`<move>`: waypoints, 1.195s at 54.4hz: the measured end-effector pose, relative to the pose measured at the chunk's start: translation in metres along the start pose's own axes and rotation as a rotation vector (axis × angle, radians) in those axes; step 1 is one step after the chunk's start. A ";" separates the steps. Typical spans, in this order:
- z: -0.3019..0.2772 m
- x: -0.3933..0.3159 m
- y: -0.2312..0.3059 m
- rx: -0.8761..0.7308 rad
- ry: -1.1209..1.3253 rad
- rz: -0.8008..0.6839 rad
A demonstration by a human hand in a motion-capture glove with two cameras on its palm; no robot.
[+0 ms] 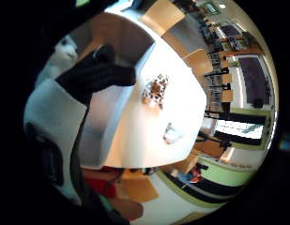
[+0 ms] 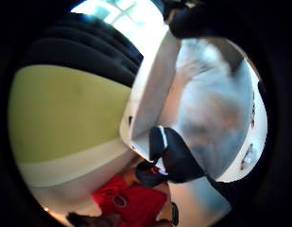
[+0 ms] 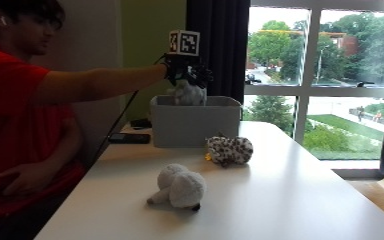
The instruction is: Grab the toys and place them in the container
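— Where's the hand (image 3: 187, 71)?
— Above the bin (image 3: 195, 122), fingers (image 1: 98, 71) curled round a grey toy (image 3: 189, 93) whose lower half the bin wall hides.
— The others?
— Spotted toy (image 3: 230, 150) just beside the bin, white toy (image 3: 177, 187) nearer, both on the bench (image 3: 292, 200).

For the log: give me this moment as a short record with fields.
Hand: gloved right hand above the bin, fingers gripping a grey plush toy
Held toy: partly below the bin's rim, not yet released
Bin: grey, open-topped, at the table's far end
On table: spotted toy just in front of the bin; white toy nearer the camera
Other: dark phone beside the bin
Left to do: two toys outside the bin
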State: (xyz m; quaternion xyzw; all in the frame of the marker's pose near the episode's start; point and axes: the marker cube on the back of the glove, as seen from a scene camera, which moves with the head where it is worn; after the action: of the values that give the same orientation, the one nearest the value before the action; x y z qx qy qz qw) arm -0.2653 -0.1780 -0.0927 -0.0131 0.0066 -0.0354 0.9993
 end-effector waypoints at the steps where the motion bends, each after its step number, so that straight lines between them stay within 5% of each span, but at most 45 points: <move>1: 0.002 0.003 0.003 0.010 0.012 -0.045; 6: 0.005 0.033 0.019 0.069 0.061 -0.190; 14: 0.003 0.106 0.038 0.095 0.051 -0.121; 19: 0.004 0.156 0.049 0.087 0.015 0.065; 29: 0.029 0.253 0.092 0.087 -0.031 0.050; 42: 0.094 0.346 0.115 -0.033 0.034 0.397; 65: 0.210 0.400 0.129 -0.384 -0.014 0.535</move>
State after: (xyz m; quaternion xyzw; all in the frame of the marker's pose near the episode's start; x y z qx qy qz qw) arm 0.1455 -0.0720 0.1093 -0.1994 0.0093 0.2304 0.9524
